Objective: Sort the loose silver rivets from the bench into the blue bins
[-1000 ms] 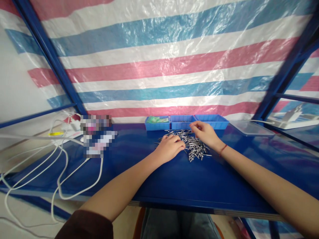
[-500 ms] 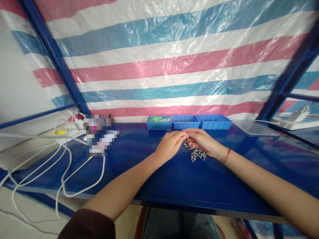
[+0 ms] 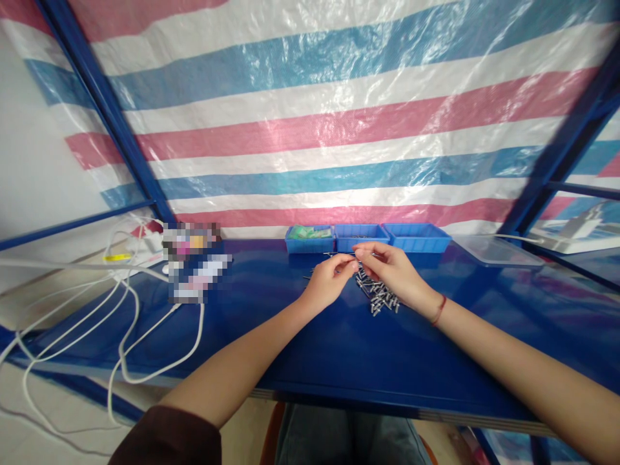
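Observation:
A pile of small silver metal pins (image 3: 380, 296) lies on the blue table (image 3: 339, 349). My left hand (image 3: 328, 282) and my right hand (image 3: 390, 270) are raised just above the pile, fingertips meeting. Both pinch a thin metal pin between them. My right wrist wears a red string. Behind the pile stand three small blue trays (image 3: 361, 237) in a row; the left one holds something green.
White cables (image 3: 130, 323) trail over the table's left part and off its edge. A blurred patch sits at the back left. A clear plastic lid (image 3: 498, 250) lies at the back right. A striped tarp hangs behind, framed by blue metal posts.
My right hand came back from the trays to the pile. Both hands then lifted slightly off the pins and now pinch one pin between their fingertips.

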`<state>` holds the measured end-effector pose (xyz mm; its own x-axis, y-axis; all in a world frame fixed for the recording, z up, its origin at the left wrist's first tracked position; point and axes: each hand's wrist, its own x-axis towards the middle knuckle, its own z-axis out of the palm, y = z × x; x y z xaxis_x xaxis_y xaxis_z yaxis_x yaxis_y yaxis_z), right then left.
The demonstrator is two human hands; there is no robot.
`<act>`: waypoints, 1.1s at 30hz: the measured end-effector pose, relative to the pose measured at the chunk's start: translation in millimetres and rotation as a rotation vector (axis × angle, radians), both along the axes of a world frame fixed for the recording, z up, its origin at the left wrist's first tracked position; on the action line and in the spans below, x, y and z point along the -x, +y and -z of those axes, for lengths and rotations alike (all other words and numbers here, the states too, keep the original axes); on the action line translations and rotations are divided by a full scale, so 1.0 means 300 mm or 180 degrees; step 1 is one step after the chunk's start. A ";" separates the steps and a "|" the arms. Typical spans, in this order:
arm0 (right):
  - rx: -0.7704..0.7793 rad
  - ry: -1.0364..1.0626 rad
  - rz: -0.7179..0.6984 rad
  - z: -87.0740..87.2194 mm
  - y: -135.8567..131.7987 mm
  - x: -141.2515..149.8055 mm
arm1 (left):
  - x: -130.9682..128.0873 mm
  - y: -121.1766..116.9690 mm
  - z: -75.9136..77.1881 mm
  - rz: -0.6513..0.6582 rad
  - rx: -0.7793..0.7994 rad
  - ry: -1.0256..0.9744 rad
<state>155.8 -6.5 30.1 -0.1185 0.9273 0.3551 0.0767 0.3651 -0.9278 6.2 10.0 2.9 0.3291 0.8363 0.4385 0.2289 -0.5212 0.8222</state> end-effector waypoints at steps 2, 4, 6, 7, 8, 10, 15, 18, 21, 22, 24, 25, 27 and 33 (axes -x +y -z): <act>0.0021 0.0046 -0.0010 0.000 0.000 -0.001 | 0.000 0.003 0.002 0.0022 0.0025 -0.0063; -0.0036 0.0009 -0.0005 -0.002 -0.001 -0.001 | -0.001 0.004 0.007 0.0030 0.0045 -0.0109; -0.0122 -0.0039 0.0006 -0.005 -0.005 -0.001 | -0.004 0.006 0.013 0.0071 0.0057 -0.0189; -0.0161 -0.0053 0.0008 -0.007 -0.007 0.000 | -0.005 0.007 0.015 0.0106 0.0059 -0.0236; -0.0192 -0.0065 0.0003 -0.009 -0.009 0.000 | -0.006 0.007 0.016 0.0139 0.0064 -0.0282; -0.0229 -0.0088 -0.0017 -0.010 -0.011 0.001 | -0.007 0.008 0.013 0.0178 0.0093 -0.0351; -0.0337 -0.0181 -0.0015 -0.005 -0.005 -0.002 | -0.004 -0.002 -0.009 0.0264 0.0245 -0.0535; -0.0510 -0.0264 0.0038 -0.001 -0.002 -0.003 | -0.005 -0.011 -0.019 0.0296 0.0314 -0.0604; -0.0596 -0.0329 0.0096 -0.001 -0.003 -0.001 | -0.008 -0.015 -0.021 0.0273 0.0387 -0.0617; -0.0602 -0.0343 0.0107 -0.002 -0.004 0.000 | -0.008 -0.015 -0.020 0.0260 0.0403 -0.0610; -0.0597 -0.0360 0.0120 -0.004 -0.008 0.001 | -0.009 -0.016 -0.020 0.0229 0.0417 -0.0591; -0.0584 -0.0370 0.0126 -0.005 -0.009 0.001 | -0.010 -0.016 -0.021 0.0221 0.0417 -0.0576; -0.0566 -0.0406 0.0144 -0.006 -0.012 0.000 | -0.010 -0.017 -0.022 0.0220 0.0410 -0.0556; -0.0785 -0.0657 0.0245 -0.006 -0.015 -0.004 | -0.008 -0.008 -0.015 0.0119 0.0231 -0.0531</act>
